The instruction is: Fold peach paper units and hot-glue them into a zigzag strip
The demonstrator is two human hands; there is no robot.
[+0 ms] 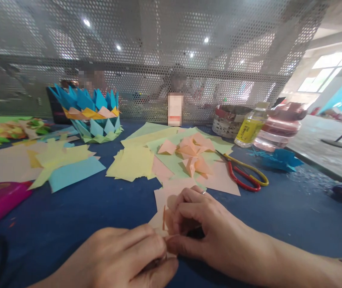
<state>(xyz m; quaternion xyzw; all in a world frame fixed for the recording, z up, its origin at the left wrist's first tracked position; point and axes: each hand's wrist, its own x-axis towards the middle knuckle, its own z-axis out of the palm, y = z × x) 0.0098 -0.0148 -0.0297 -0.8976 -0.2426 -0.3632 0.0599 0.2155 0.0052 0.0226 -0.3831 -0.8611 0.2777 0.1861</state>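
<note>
At the near edge of the blue table, both my hands meet over a peach paper piece (164,218) that looks partly folded. My left hand (123,254) pinches its near end, with the fingertips partly hidden. Curled over the other side, my right hand (199,224) grips the paper between thumb and fingers. Just beyond them lies a flat peach sheet (163,196). Several folded peach pieces (193,146) rest on pale green paper (171,170), beside a stack of yellow sheets (131,163).
Red-and-yellow-handled scissors (246,176) lie right of the papers. A tiered blue, orange and green paper model (95,114) stands back left. Further right are a yellow-labelled bottle (249,128), a pink jug (279,128) and a round container (226,122). A magenta object (5,200) sits left.
</note>
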